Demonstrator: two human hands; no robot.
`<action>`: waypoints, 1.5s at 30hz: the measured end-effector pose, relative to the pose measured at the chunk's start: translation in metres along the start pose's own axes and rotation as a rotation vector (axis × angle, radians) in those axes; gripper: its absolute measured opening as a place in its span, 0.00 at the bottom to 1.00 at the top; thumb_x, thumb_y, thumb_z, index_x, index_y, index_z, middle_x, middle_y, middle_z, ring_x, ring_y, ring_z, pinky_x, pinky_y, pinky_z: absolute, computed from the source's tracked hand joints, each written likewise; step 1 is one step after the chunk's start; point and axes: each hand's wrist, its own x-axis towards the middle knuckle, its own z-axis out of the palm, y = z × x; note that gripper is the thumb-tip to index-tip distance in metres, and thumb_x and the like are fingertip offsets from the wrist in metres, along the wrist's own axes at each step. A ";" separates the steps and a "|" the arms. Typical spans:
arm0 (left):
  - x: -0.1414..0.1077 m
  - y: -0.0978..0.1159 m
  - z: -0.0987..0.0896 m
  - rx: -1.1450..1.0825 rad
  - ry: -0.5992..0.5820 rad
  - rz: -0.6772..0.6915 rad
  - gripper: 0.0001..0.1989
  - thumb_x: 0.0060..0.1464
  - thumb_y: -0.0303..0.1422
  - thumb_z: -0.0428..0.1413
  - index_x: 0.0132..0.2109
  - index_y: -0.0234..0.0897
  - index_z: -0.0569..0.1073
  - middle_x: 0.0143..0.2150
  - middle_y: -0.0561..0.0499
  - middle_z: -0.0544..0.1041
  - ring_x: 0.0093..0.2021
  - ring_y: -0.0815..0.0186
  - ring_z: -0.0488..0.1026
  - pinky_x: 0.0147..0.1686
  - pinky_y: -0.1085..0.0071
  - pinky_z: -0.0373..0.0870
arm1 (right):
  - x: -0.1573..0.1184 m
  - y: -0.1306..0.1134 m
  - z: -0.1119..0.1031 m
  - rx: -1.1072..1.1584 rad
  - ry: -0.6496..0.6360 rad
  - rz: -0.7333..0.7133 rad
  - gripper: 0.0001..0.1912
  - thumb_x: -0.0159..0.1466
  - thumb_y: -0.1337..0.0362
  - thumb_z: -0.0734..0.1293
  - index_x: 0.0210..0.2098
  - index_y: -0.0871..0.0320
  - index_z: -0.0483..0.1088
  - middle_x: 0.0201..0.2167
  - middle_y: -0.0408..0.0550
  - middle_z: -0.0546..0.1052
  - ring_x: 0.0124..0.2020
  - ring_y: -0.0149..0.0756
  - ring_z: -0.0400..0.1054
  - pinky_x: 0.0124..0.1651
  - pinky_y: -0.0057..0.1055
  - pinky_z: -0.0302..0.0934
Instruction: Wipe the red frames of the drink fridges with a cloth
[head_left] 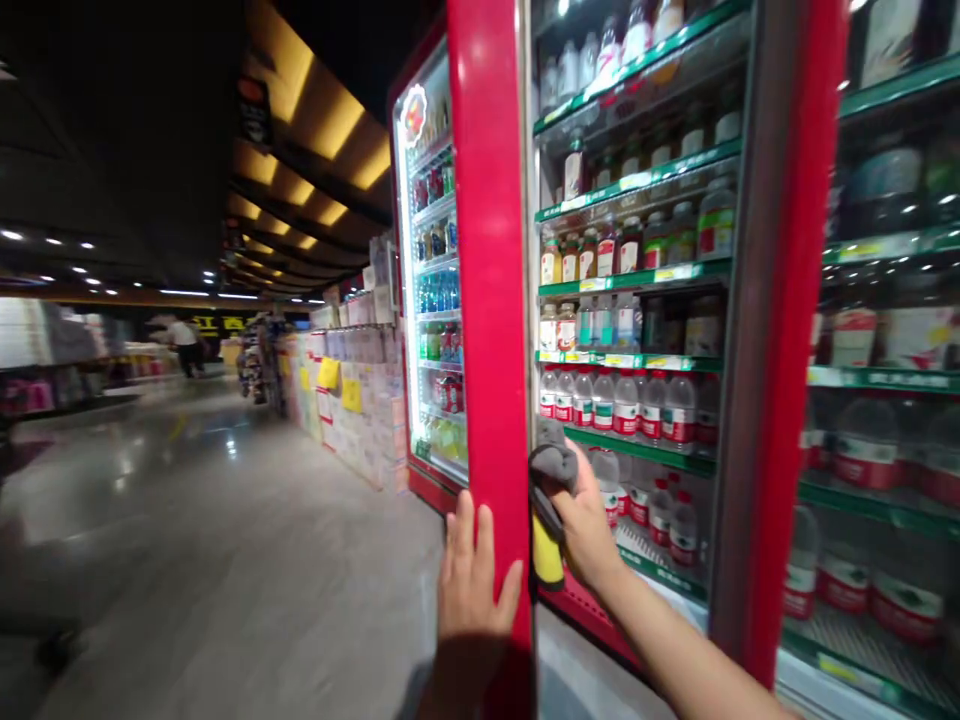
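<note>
A red drinks fridge stands in front of me with its door (491,300) swung open edge-on. My left hand (471,585) lies flat on the outer face of the door near its lower part, fingers spread. My right hand (589,530) reaches inside past the door edge and grips a grey and yellow cloth (551,480), pressed against the door's inner edge. Behind it, green-edged shelves (637,272) carry rows of water bottles (622,405) with red labels.
A second lit fridge (435,300) stands to the left, then stacked white cartons (360,400) along the aisle. Another glass fridge door (885,350) is on the right. A person (184,342) walks far down the shiny grey floor.
</note>
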 end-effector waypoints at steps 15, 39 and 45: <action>0.028 0.187 0.164 -0.232 -0.103 0.163 0.45 0.56 0.21 0.48 0.75 0.31 0.33 0.74 0.39 0.51 0.73 0.54 0.54 0.63 0.56 0.70 | 0.062 -0.069 -0.210 -0.461 0.360 -0.271 0.29 0.55 0.63 0.69 0.58 0.53 0.73 0.60 0.52 0.74 0.64 0.50 0.66 0.69 0.53 0.55; 0.095 0.204 0.336 -0.138 -0.700 0.301 0.30 0.64 0.36 0.51 0.69 0.28 0.61 0.73 0.36 0.58 0.76 0.54 0.44 0.73 0.47 0.42 | 0.143 0.010 -0.381 -1.734 -0.562 -0.796 0.31 0.62 0.70 0.63 0.65 0.64 0.62 0.64 0.64 0.69 0.68 0.53 0.59 0.67 0.57 0.55; 0.086 0.190 0.322 -0.105 -0.683 0.290 0.40 0.59 0.33 0.53 0.74 0.29 0.48 0.77 0.40 0.46 0.77 0.57 0.39 0.73 0.47 0.37 | 0.193 0.000 -0.371 -1.697 -0.418 -0.751 0.30 0.64 0.71 0.61 0.66 0.56 0.62 0.67 0.57 0.67 0.71 0.49 0.54 0.72 0.57 0.47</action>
